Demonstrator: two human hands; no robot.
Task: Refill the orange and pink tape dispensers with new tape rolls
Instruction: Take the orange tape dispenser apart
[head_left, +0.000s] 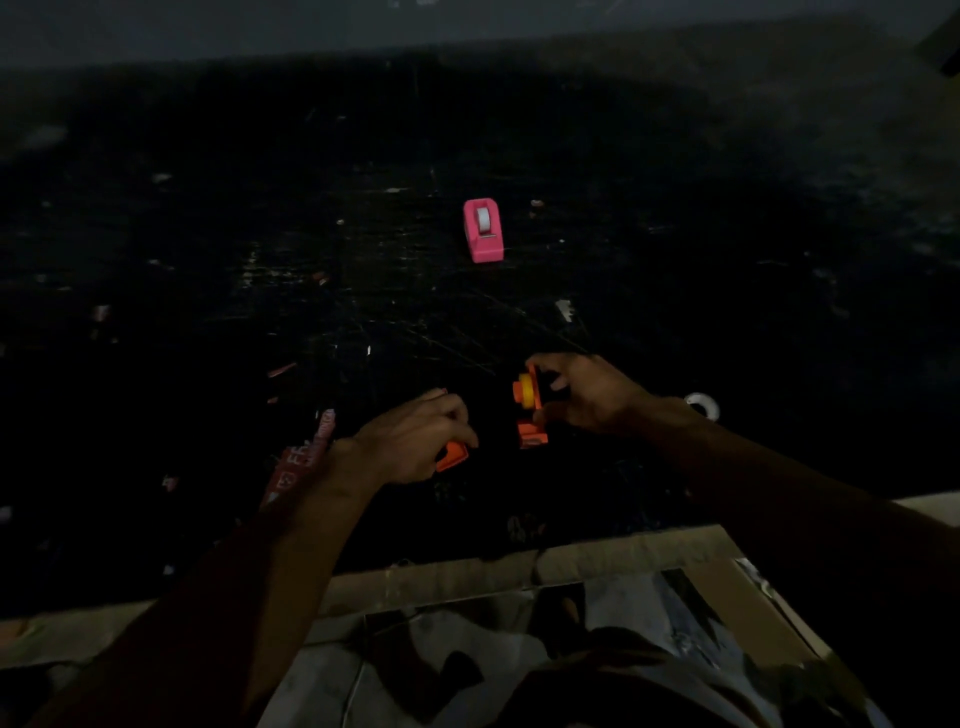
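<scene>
Plastic, likely light, stiff: right hand (592, 396) pinches orange dispenser (528, 415) by its sides; left hand (410, 441) grips orange piece (452, 456).

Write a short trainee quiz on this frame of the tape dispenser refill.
1. True or false: a hand holds the pink dispenser.
2. The right hand grips: A) the pink dispenser, B) the orange dispenser, C) nothing.
3. Short answer: what does the left hand hold?

Key
1. False: it stands alone on the table, away from both hands.
2. B.
3. A small orange piece.
</scene>
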